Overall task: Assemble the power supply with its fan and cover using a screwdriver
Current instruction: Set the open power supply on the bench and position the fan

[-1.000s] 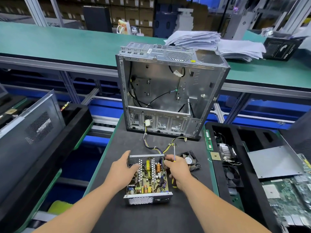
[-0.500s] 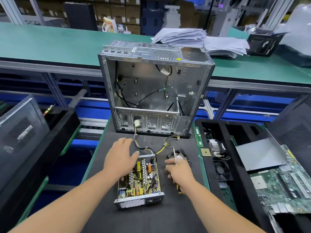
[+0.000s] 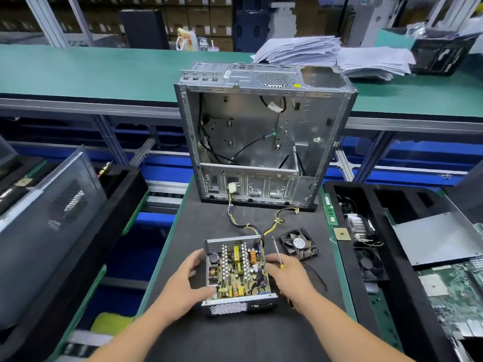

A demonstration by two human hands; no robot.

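The open power supply lies on the black mat with its circuit board and coils exposed and no cover on it. My left hand grips its left wall, thumb near the front corner. My right hand rests against its right wall and holds a screwdriver with a yellow handle, the shaft pointing up and away. A black fan lies loose on the mat just right of the supply. Yellow and black cables run from the supply toward the case.
An empty metal computer case stands upright behind the supply. A black foam tray on the right holds a metal plate, a cooler and a motherboard. On the left sits another case panel. Paper stacks lie on the far green bench.
My left hand moved from the top of the supply down to its left wall. My right hand came in against the right wall. The supply was turned a little.
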